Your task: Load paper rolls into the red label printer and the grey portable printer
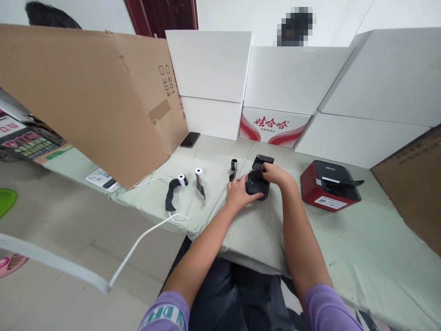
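A small black portable printer [258, 186] rests on the cloth-covered table, its lid [263, 161] flipped up at the back. My left hand [240, 191] grips the printer's left side, with the thumb along its front edge. At the opening, my right hand [274, 174] has its fingers curled in from the right; whatever they pinch is hidden. Just left of the printer stands a small dark roll [234, 164] with a dark strip hanging from it. Farther left are a white paper roll [199, 173] with a dark strip and another roll [182, 179] trailing a long black strip.
A red and black box-shaped machine [330, 185] stands to the right. A phone [190, 139] lies at the back left. White boxes [213, 69] and a large cardboard sheet [103, 92] wall the table in. A white cable [138, 243] runs off the front left edge.
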`<state>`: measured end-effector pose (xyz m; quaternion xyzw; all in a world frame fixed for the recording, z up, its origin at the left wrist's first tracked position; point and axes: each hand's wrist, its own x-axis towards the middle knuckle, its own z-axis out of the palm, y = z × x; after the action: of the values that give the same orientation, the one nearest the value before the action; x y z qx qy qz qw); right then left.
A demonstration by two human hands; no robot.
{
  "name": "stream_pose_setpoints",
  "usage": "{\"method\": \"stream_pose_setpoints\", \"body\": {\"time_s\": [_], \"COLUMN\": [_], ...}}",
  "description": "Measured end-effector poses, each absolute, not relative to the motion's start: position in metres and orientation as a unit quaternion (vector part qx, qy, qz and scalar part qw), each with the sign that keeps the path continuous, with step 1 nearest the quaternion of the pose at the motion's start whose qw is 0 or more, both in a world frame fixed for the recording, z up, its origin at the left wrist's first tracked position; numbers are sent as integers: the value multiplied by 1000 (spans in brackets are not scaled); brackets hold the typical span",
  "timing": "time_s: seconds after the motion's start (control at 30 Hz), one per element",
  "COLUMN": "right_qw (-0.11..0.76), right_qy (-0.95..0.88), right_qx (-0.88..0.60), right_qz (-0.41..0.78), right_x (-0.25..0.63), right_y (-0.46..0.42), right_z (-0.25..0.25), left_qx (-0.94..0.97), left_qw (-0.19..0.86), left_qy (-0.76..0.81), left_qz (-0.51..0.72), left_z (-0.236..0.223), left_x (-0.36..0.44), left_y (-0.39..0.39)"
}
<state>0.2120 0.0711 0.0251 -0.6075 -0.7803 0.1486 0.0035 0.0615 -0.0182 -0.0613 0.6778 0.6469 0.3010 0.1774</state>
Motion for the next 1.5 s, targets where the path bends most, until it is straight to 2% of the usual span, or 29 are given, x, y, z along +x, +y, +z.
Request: {"method": "stream_pose_setpoints", "body": {"time_s": [0.27,0.37,0.43,0.5,0.57,0.7,0.8,0.93,1.07,1.5], "right_qw": [19,111,199,239,234,220,160,82,36,61], "right_qy": [-786,-805,-797,-777,-774,-783,-774,-743,-711,-683], "right_qx": [-605,-558,-557,-577,-580,-542,-550,-598,-592,-569], "right_qz": [131,168,125,83,98,212,271,289,377,453], "right_x": [214,221,225,229,233,242,248,248,248,252], "right_y": [69,69,71,74,78,86,87,86,86,80], "right_z": [22,36,40,37,30,22,21,18,14,7], "left_qx": [685,684,686,690,698,715,710,690,697,699], "left_qw": [175,177,175,173,172,166,169,176,169,212], "left_qy": [636,638,635,630,620,597,604,626,618,615], "left_qz": [310,307,308,310,313,323,321,318,323,296], "left_z": [-65,-64,-62,-61,-60,-59,-61,-62,-63,-61], "left_x": [60,60,60,60,60,61,62,62,60,60], "left_y": [-16,-17,-18,-20,-21,-22,-22,-21,-21,-16]}}
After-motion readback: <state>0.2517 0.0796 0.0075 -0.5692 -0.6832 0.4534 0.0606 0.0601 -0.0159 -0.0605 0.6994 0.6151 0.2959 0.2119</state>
